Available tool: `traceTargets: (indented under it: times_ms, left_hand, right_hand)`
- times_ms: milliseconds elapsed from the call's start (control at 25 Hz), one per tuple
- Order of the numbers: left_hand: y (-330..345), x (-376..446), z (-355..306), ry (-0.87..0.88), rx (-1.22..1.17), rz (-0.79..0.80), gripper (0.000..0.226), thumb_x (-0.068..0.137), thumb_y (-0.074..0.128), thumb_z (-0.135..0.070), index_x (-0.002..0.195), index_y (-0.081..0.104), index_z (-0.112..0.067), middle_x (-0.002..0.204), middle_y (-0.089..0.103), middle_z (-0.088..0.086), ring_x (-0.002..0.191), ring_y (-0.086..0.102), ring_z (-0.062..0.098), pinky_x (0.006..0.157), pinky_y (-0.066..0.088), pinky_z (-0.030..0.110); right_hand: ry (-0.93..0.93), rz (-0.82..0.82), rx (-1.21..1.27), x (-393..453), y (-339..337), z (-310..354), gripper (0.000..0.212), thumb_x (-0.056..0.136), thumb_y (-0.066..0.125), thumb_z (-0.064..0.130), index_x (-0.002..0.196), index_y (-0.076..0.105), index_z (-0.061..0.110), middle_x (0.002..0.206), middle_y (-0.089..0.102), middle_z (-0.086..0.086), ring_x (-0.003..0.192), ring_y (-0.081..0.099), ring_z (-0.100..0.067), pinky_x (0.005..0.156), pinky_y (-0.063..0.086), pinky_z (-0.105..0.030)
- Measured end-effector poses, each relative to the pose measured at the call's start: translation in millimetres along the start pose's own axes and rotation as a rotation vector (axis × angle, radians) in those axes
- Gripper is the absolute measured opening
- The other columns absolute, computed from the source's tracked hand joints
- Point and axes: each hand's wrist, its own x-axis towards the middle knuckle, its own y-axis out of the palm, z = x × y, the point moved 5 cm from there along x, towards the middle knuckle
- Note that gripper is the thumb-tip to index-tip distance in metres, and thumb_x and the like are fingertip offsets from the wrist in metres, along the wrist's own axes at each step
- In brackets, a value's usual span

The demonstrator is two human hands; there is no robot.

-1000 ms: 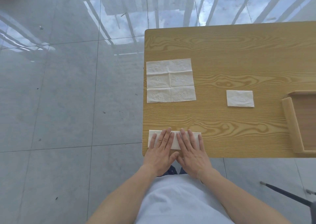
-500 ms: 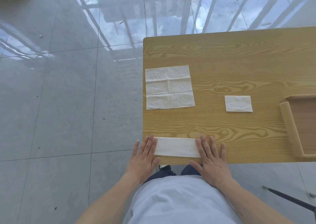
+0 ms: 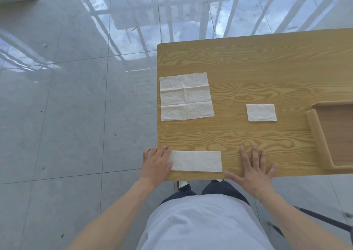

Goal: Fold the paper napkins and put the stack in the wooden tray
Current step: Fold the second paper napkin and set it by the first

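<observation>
A white napkin folded into a long strip [image 3: 196,161] lies along the near edge of the wooden table [image 3: 267,62]. My left hand [image 3: 157,162] rests flat on the strip's left end, at the table's corner. My right hand [image 3: 255,170] lies flat on bare wood, fingers spread, a little right of the strip and not touching it. An unfolded creased napkin [image 3: 186,96] lies farther back on the left. A small folded napkin [image 3: 261,112] sits mid-table. The wooden tray [image 3: 317,135] stands at the right, partly out of view, with nothing visible inside.
The table's left edge drops to a glossy grey tiled floor [image 3: 66,116]. My legs and a shoe [image 3: 184,185] show under the near edge. A dark chair leg [image 3: 322,218] angles at the lower right.
Both hands slid apart along the strip from its middle. My left hand now sits on its left end, and my right hand has moved off the right end onto bare table.
</observation>
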Motion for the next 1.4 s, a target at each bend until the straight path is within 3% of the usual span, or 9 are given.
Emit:
traceTargets:
  times_ms: [200, 520, 640, 760, 920, 1080, 1240, 1400]
  left_hand:
    - [-5.1, 17.9, -4.1, -0.170, -0.022, 0.156, 0.041, 0.084, 0.058, -0.036, 0.124, 0.052, -0.033, 0.118, 0.054, -0.007, 0.113, 0.040, 0.019, 0.096, 0.023, 0.037]
    - [-0.4, 21.4, -3.7, -0.344, -0.100, 0.293, 0.026, 0.085, 0.052, -0.031, 0.108, 0.056, -0.019, 0.115, 0.049, 0.002, 0.109, 0.042, 0.024, 0.090, 0.040, 0.036]
    - [-1.5, 12.2, 2.0, -0.450, -0.321, 0.272, 0.014, 0.086, 0.053, -0.027, 0.087, 0.049, -0.014, 0.095, 0.057, 0.005, 0.085, 0.053, 0.024, 0.070, 0.045, 0.040]
    - [-7.0, 5.3, 7.3, -0.592, -0.636, 0.205, 0.009, 0.083, 0.060, -0.022, 0.089, 0.058, -0.017, 0.083, 0.063, 0.000, 0.079, 0.060, 0.021, 0.067, 0.051, 0.037]
    - [-25.5, 1.6, -5.2, -0.571, -0.770, 0.101, 0.013, 0.080, 0.066, -0.025, 0.084, 0.058, -0.033, 0.077, 0.063, -0.012, 0.068, 0.058, 0.003, 0.055, 0.042, 0.018]
    - [-31.7, 4.5, -30.3, -0.513, -0.824, 0.066, 0.015, 0.079, 0.067, -0.027, 0.083, 0.055, -0.036, 0.076, 0.062, -0.013, 0.062, 0.055, -0.008, 0.052, 0.042, 0.008]
    - [-24.3, 13.7, -61.8, -0.481, -0.855, 0.150, 0.012, 0.079, 0.066, -0.030, 0.083, 0.055, -0.034, 0.074, 0.062, -0.013, 0.058, 0.055, -0.002, 0.053, 0.045, 0.016]
    - [-17.4, 25.8, -86.0, -0.438, -0.817, 0.220, 0.012, 0.081, 0.063, -0.033, 0.090, 0.056, -0.031, 0.082, 0.064, -0.012, 0.069, 0.062, 0.008, 0.060, 0.050, 0.028]
  right_hand:
    - [0.004, 0.105, 0.045, -0.3, -3.8, 4.5, 0.123, 0.044, 0.026, 0.106, 0.134, -0.037, 0.051, 0.141, -0.055, 0.010, 0.128, -0.053, -0.021, 0.102, -0.024, -0.068]
    - [0.004, 0.137, 0.080, -4.0, -6.5, 7.9, 0.124, 0.042, 0.029, 0.106, 0.134, -0.036, 0.054, 0.141, -0.055, 0.013, 0.126, -0.054, -0.020, 0.100, -0.028, -0.064]
    - [0.002, 0.138, 0.093, -4.1, -7.5, 8.6, 0.125, 0.042, 0.031, 0.106, 0.135, -0.035, 0.054, 0.141, -0.054, 0.013, 0.126, -0.054, -0.019, 0.099, -0.030, -0.063]
    - [0.001, 0.148, 0.094, -4.2, -7.8, 9.7, 0.125, 0.042, 0.032, 0.106, 0.134, -0.035, 0.054, 0.141, -0.055, 0.013, 0.126, -0.055, -0.019, 0.097, -0.031, -0.061]
    - [0.000, 0.146, 0.089, -3.6, -7.3, 8.9, 0.126, 0.042, 0.032, 0.106, 0.135, -0.035, 0.054, 0.141, -0.054, 0.013, 0.126, -0.054, -0.019, 0.096, -0.033, -0.060]
    - [0.004, 0.142, 0.083, -2.0, -5.4, 8.9, 0.126, 0.042, 0.032, 0.106, 0.136, -0.033, 0.053, 0.143, -0.053, 0.012, 0.128, -0.053, -0.020, 0.095, -0.034, -0.060]
    - [0.003, 0.139, 0.088, -0.7, -3.8, 8.6, 0.126, 0.042, 0.032, 0.106, 0.137, -0.032, 0.053, 0.143, -0.052, 0.012, 0.128, -0.052, -0.020, 0.095, -0.035, -0.059]
    - [-0.003, 0.130, 0.098, 0.1, -3.5, 7.6, 0.125, 0.042, 0.032, 0.106, 0.137, -0.032, 0.054, 0.143, -0.052, 0.012, 0.128, -0.053, -0.020, 0.094, -0.036, -0.059]
